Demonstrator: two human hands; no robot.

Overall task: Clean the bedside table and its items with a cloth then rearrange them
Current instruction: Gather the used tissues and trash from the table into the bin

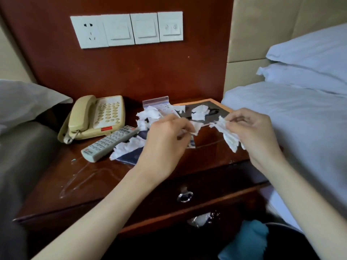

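Observation:
The dark wooden bedside table (93,184) carries a beige telephone (93,117), a grey remote control (110,142), printed leaflets and several crumpled white tissues (150,113). My left hand (165,139) hovers over the middle of the table and pinches a small white scrap (196,127). My right hand (255,136) is raised over the table's right edge and grips a crumpled white tissue (230,137). A blue cloth (249,239) lies low at the bottom right, below the table.
A bed with white pillows (309,57) stands to the right, another bed (24,128) to the left. Wall sockets and switches (127,29) sit on the red panel behind. The table's drawer has a metal ring pull (185,196). A smear marks the table's front left.

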